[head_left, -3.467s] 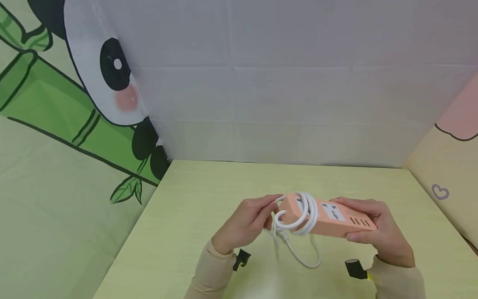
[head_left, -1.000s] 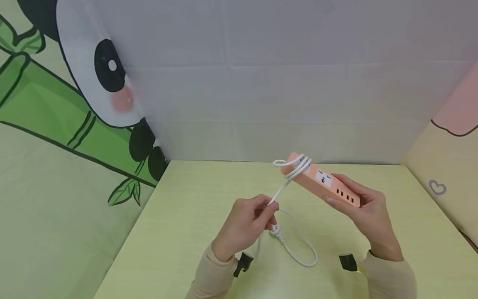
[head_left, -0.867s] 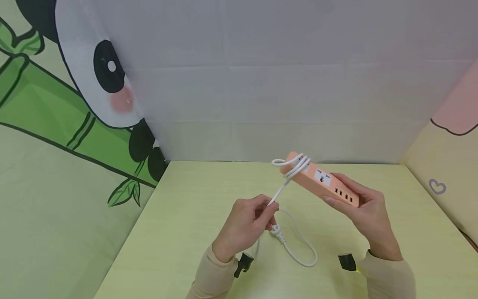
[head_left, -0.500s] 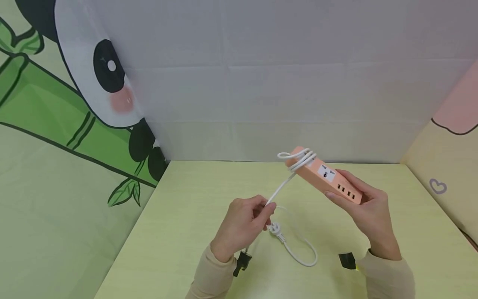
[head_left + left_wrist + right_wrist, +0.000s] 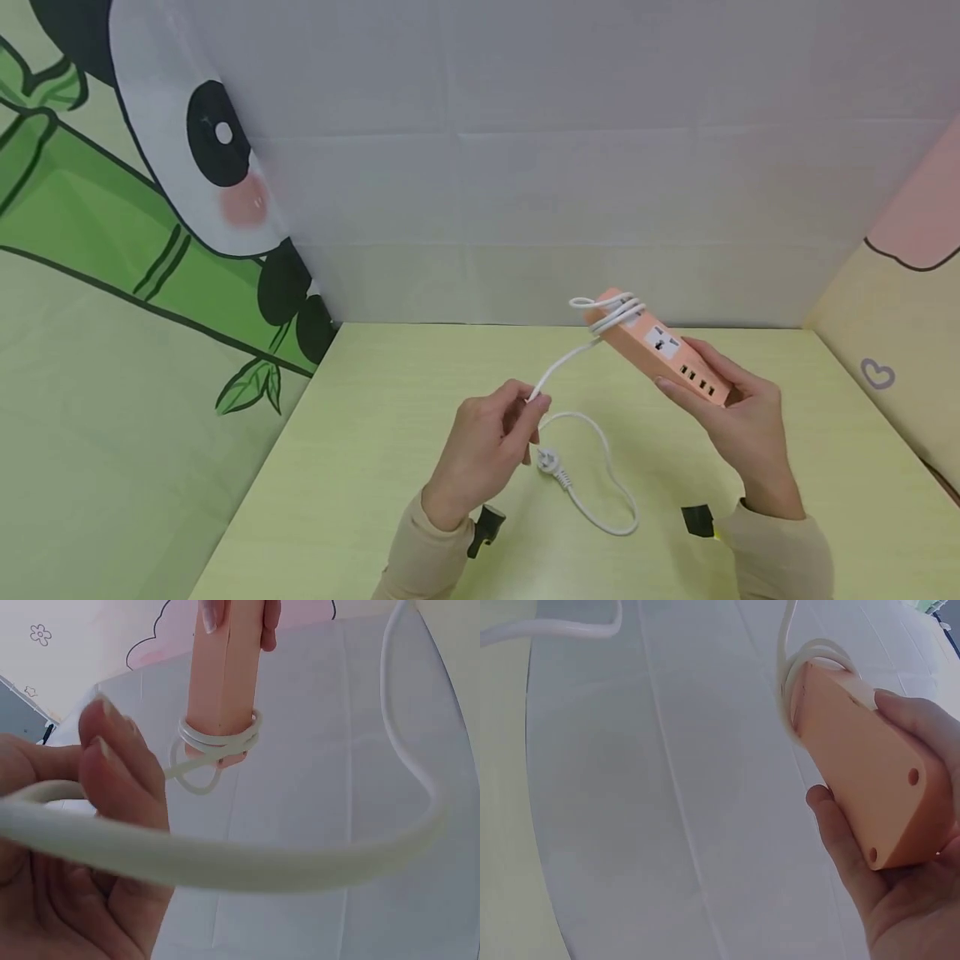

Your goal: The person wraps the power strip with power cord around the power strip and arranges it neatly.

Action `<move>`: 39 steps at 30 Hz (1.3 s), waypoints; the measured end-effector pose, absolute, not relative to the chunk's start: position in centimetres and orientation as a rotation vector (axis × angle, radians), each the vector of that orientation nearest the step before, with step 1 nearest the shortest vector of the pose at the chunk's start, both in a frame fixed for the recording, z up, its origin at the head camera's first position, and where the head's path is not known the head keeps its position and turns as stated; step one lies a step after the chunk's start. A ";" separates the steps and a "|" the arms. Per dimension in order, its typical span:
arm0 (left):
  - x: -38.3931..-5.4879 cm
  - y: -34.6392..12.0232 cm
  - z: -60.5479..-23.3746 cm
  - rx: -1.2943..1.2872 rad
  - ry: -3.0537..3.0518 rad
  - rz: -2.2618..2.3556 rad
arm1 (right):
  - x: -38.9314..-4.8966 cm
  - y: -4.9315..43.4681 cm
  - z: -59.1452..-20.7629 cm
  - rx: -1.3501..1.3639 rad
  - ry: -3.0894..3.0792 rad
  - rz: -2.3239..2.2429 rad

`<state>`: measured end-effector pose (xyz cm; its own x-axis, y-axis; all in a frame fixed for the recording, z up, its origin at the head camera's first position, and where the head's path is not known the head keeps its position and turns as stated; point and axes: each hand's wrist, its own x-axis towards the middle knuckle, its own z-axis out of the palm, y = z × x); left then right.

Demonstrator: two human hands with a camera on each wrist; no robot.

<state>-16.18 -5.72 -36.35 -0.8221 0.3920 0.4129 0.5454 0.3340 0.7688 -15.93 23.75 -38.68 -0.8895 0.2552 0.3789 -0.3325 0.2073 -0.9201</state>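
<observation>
In the head view my right hand [image 5: 750, 417] grips the near end of an orange power strip [image 5: 660, 346], raised over the table and tilted with its far end up to the left. Sockets and several USB ports face up. White cord [image 5: 617, 312] is wound round the far end. My left hand [image 5: 487, 446] pinches the cord's free run between thumb and fingers, and it bows up to the strip. Below, the white plug [image 5: 549, 460] and a loop of cord hang beside the left fingers. In the right wrist view the strip's underside [image 5: 877, 765] shows.
The pale yellow table [image 5: 360, 467] lies beneath both hands. A grey-white sheet [image 5: 480, 183] stands behind its back edge. A panda and bamboo print [image 5: 217, 167] hangs at left, a cream and pink print [image 5: 900, 333] at right. Each wrist carries a small black mount [image 5: 487, 529].
The wound end of the strip has risen and shifted away from the left hand, and several turns have become fewer. Lately the left hand has moved slightly left, with more cord between the hands.
</observation>
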 end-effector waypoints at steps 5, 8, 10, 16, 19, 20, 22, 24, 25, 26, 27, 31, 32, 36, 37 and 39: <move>-16.2 -5.6 -36.4 -0.816 -2.472 -1.535 | -16.0 23.3 -38.7 0.025 -2.075 1.649; -16.2 -5.6 -36.5 -0.786 -2.465 -1.388 | -16.0 23.1 -38.7 0.014 -2.093 1.603; -16.3 -5.6 -36.5 -0.761 -2.448 -1.271 | -16.0 23.0 -38.8 0.010 -2.101 1.577; -16.4 -5.7 -36.5 -0.719 -2.386 -1.110 | -16.2 22.9 -39.0 0.000 -2.154 1.477; -16.4 -5.8 -36.5 -0.744 -2.351 -1.144 | -16.2 23.0 -39.2 0.020 -2.205 1.430; -16.4 -5.9 -36.5 -0.757 -2.336 -1.170 | -16.2 23.0 -39.2 0.024 -2.219 1.411; -16.4 -6.0 -36.4 -0.785 -2.303 -1.231 | -16.3 23.0 -39.3 0.028 -2.237 1.382; -16.3 -6.2 -36.3 -0.806 -2.266 -1.291 | -16.3 23.1 -39.3 0.026 -2.241 1.364; -16.3 -6.3 -36.3 -0.817 -2.246 -1.320 | -16.3 23.1 -39.3 0.023 -2.244 1.354; -16.3 -6.4 -36.2 -0.825 -2.227 -1.341 | -16.3 23.2 -39.3 0.020 -2.246 1.350; -16.2 -6.4 -36.1 -0.835 -2.208 -1.361 | -16.3 23.2 -39.3 0.018 -2.253 1.349; -16.2 -6.6 -36.1 -0.879 -2.127 -1.391 | -16.2 23.1 -39.3 0.028 -2.314 1.359; -16.3 -6.6 -36.1 -0.894 -2.104 -1.388 | -16.2 23.1 -39.3 0.035 -2.334 1.361; -16.4 -6.7 -36.1 -0.961 -1.996 -1.357 | -16.0 23.0 -39.2 0.070 -2.417 1.343; -16.4 -6.7 -36.1 -0.979 -1.969 -1.344 | -15.9 23.0 -39.1 0.078 -2.434 1.340; -16.5 -6.8 -36.1 -1.011 -1.920 -1.326 | -15.8 23.0 -39.0 0.090 -2.468 1.343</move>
<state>-16.52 -6.79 -36.10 -0.5370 0.2545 0.8043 0.8423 0.2147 0.4944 -15.77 22.99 -39.01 -0.9440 0.1005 0.3143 -0.2094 0.5536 -0.8060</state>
